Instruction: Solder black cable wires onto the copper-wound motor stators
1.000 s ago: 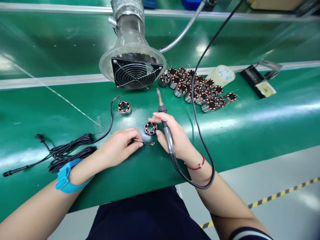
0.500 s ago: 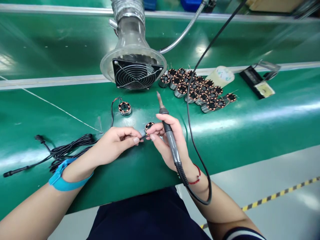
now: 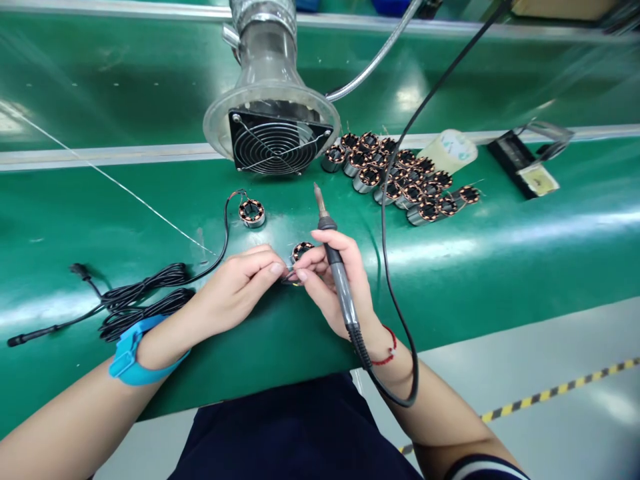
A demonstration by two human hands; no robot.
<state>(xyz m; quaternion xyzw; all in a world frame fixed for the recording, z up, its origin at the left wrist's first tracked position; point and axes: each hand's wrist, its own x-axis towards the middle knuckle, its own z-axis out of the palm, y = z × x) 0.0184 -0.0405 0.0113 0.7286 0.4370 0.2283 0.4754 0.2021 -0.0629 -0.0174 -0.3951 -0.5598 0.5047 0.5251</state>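
Observation:
My left hand (image 3: 250, 283) is closed, pinching the end of a thin black cable (image 3: 290, 280) whose fine wire ends show between my two hands. In my right hand (image 3: 337, 277) lies a soldering iron (image 3: 341, 280), its tip pointing up and away from me; the thumb and fingertips of that hand also pinch at the wire ends. Just behind the fingertips stands a copper-wound stator (image 3: 301, 250), partly hidden by the right hand. A second stator (image 3: 252, 213), with leads joined to a black cable, sits farther back on the left.
Several stators (image 3: 395, 173) stand grouped at the back right, beside a tape roll (image 3: 450, 152). A soldering iron stand with a sponge (image 3: 520, 163) is farther right. A fume extractor fan (image 3: 277, 143) hangs behind my hands. Coiled black cables (image 3: 145, 293) lie left on the green bench (image 3: 475, 280).
My right hand has come left and closed its fingertips at the wire ends beside my left hand, still holding the soldering iron. The near stator became partly covered.

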